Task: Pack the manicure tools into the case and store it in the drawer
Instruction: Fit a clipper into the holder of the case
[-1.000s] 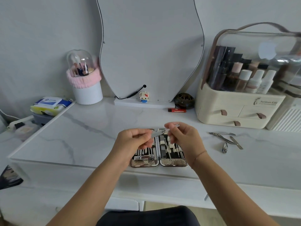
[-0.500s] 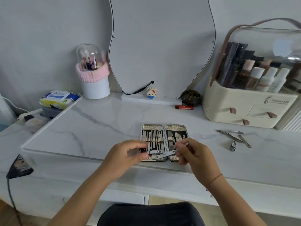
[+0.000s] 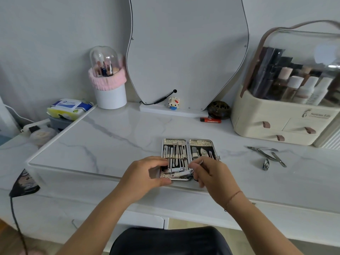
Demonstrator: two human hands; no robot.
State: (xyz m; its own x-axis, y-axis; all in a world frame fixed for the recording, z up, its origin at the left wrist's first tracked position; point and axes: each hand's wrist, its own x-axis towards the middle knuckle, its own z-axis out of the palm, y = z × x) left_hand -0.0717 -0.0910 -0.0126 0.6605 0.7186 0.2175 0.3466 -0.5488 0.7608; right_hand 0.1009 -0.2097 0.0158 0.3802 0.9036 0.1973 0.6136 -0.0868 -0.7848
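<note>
Head view: nail clipper (image 3: pixel 181 172) over open case (image 3: pixel 201 142), in the pinch of left hand (image 3: pixel 145 174) and right hand (image 3: pixel 211 173).

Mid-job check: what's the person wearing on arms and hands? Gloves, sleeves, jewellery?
Both forearms are bare, no sleeves in view. No gloves on the left hand or right hand. The right wrist carries a thin reddish-brown string bracelet. No watch or rings show.

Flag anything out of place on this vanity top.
Loose on the marble top, right of the open case, lie crossed metal tools and a small clipper; the other tools sit in its slots. Nothing looks spilled or damaged.
</note>
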